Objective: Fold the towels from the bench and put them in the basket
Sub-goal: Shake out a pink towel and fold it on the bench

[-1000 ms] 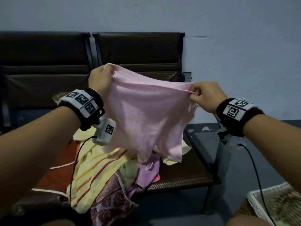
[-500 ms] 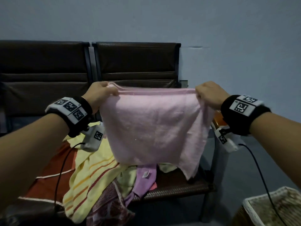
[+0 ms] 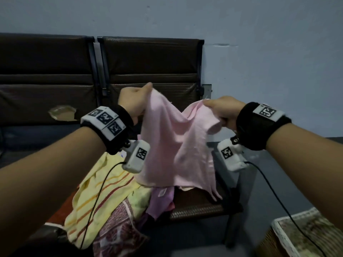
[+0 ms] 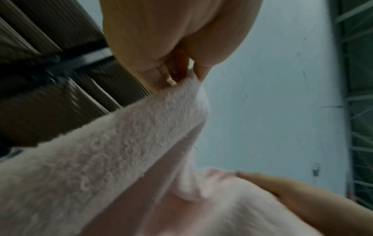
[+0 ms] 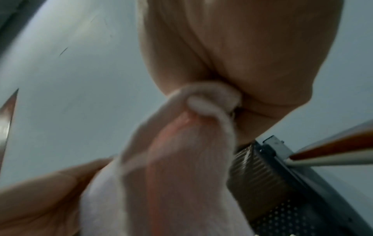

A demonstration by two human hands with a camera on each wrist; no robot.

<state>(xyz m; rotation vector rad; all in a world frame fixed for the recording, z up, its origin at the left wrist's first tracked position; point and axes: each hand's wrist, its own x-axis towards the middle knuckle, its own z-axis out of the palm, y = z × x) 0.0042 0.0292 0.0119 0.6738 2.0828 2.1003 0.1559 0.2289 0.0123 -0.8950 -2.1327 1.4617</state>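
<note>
Pinched at 2 top corners by left hand and right hand, pink towel sagging above bench front edge; judged light, limp, non-slippery; best gripped at corners.

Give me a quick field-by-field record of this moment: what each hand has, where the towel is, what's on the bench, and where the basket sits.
left hand: grips one top corner of pink towel
right hand: grips the other top corner
pink towel: held up, sagging between hands
bench: pile of unfolded towels
basket: floor, lower right
</note>
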